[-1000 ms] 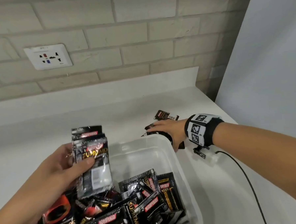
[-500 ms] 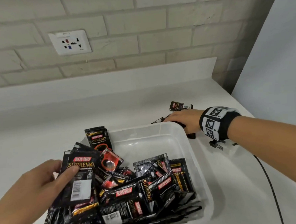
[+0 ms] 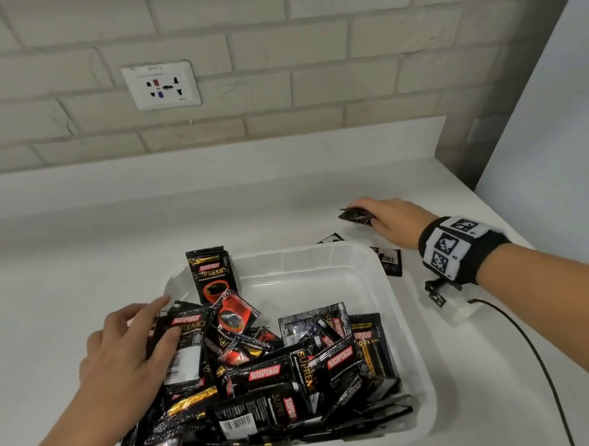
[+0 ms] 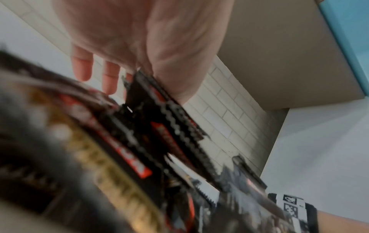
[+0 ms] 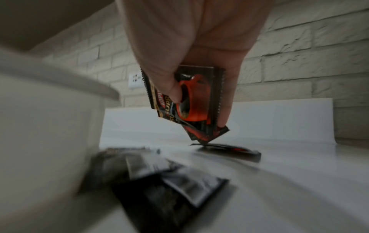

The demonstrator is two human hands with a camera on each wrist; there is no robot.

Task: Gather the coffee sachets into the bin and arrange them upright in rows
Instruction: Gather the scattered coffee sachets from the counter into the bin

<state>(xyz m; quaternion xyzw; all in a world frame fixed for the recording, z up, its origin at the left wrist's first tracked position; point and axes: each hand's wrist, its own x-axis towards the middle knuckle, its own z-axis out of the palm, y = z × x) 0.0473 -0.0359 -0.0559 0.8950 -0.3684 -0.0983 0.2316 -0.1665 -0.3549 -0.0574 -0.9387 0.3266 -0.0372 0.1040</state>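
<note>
A translucent white bin [image 3: 322,252] on the white counter holds several black Kopiko sachets [image 3: 304,365] lying in a jumble. One sachet [image 3: 212,275] stands upright at its far left corner. My left hand [image 3: 161,318] grips a stack of sachets [image 3: 187,351] at the bin's left side, thumb on the front; in the left wrist view the stack [image 4: 169,123] is blurred. Beyond the bin's far right corner my right hand [image 3: 359,214] pinches a few sachets [image 5: 197,94] just above the counter. Loose sachets [image 3: 390,263] [image 5: 169,181] lie flat beside the bin wall [image 5: 49,118].
A brick wall with a white socket [image 3: 161,85] rises behind a low white ledge. A grey panel closes off the right side. A black cable [image 3: 532,357] trails from my right wrist across the counter. Another flat sachet [image 5: 225,150] lies under my right hand.
My left hand has lowered its stack from above the bin down into the left side. My right hand has shifted farther back and lifted a few sachets off the counter.
</note>
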